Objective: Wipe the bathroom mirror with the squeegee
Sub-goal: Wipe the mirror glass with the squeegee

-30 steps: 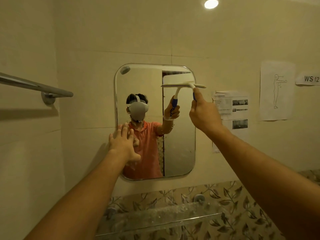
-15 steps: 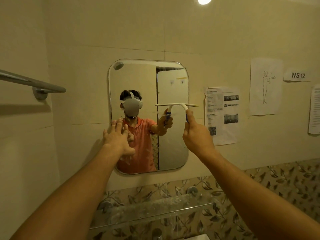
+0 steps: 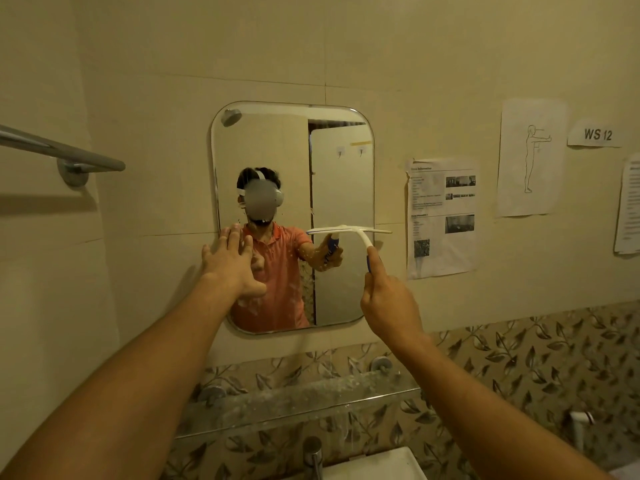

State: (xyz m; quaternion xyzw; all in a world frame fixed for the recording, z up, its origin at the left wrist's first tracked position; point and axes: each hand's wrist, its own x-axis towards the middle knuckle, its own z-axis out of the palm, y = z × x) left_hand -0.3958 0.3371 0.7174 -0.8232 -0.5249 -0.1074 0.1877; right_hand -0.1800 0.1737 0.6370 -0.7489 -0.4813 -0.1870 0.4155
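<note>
Head view: the mirror (image 3: 263, 150), a tall rectangle with rounded corners, hangs on the cream tiled wall. The squeegee (image 3: 349, 231) lies against its right half at about mid-height, its white blade level, with the right end reaching past the mirror's edge onto the wall. A curved white neck runs down from the blade to a blue grip. The right hand (image 3: 389, 303) holds that grip from below, its fingers (image 3: 375, 263) curled round it and the forefinger laid along the handle. The left hand (image 3: 232, 268) is spread flat at the mirror's left edge, holding nothing, its fingers (image 3: 233, 237) straight and apart with the tips on the glass. Pale specks dot the lower glass.

A metal towel rail (image 3: 69, 154) juts from the wall at the left. Right of the mirror hang a printed sheet (image 3: 441, 216), a drawing of a standing figure (image 3: 530, 157) and a label reading "WS 12" (image 3: 597, 134). Below the mirror a glass shelf (image 3: 304, 393) crosses a band of leaf-patterned tiles, and under it stand a tap (image 3: 313, 452) and the corner of a white basin (image 3: 374, 465).
</note>
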